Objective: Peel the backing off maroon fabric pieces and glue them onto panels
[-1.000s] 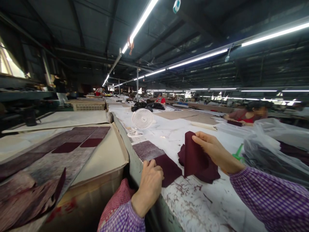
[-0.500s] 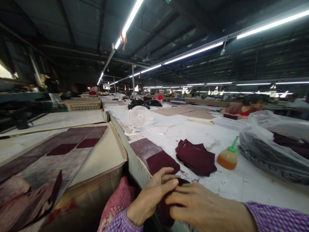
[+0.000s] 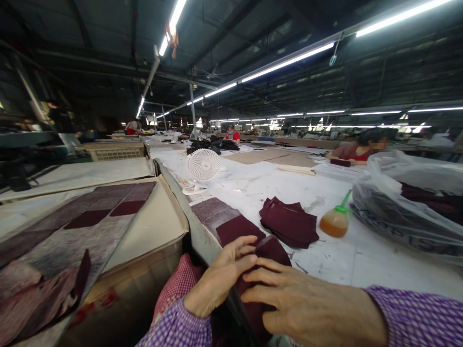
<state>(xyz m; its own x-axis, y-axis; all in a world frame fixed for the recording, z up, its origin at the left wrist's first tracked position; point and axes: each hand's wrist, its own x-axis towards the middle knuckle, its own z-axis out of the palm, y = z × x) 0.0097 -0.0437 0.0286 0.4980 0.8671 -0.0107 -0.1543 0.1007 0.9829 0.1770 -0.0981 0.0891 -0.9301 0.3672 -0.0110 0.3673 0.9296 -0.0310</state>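
Pinching a maroon fabric piece point(image 3: 273, 248), the left hand point(image 3: 220, 282) meets the right hand point(image 3: 300, 308), whose fingers lie flat together on it; a fabric stack point(image 3: 289, 224) sits at one o'clock.

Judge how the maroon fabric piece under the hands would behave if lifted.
Probably floppy: the maroon fabric piece bulges and curves between the left hand and right hand. Likely light and grippy too: the stack of similar pieces lies rumpled, thin and askew.
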